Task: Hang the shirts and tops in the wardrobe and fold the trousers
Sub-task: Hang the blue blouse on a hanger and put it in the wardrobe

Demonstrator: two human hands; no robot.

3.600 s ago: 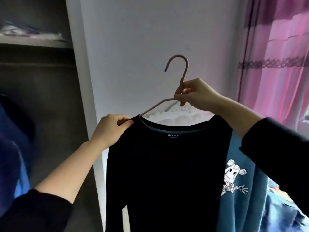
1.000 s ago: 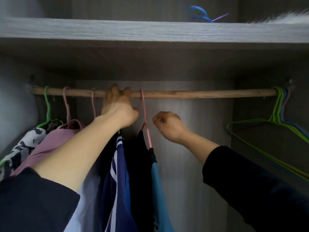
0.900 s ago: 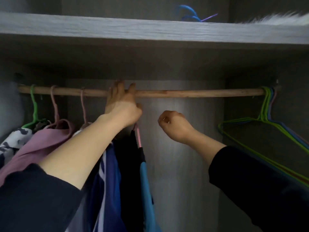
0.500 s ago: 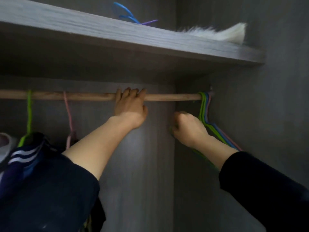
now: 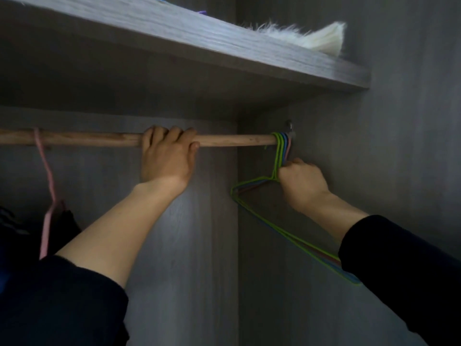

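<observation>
- Fingers (image 5: 172,132) of the left hand (image 5: 166,158) curl over the top of the wooden rail (image 5: 99,139), thumb tucked beneath: a full grip, around the middle of the bar.
- Over at the far right end, the right hand (image 5: 303,182) is closed around the necks of the empty hangers (image 5: 279,151), just under their hooks.
- Those hangers, green, blue and one pinkish, bunch together on the rail, tight against the wardrobe wall (image 5: 411,171); their frames slope down towards the near right and pass behind the dark sleeve (image 5: 399,270).
- On the left, a pink hanger (image 5: 46,176) hooks over the rail, and a dark top (image 5: 67,221) hangs from it, low at the left edge and mostly out of view.
- Up above runs a grey shelf (image 5: 199,41), with something white and fluffy (image 5: 311,38) lying at its right end.
</observation>
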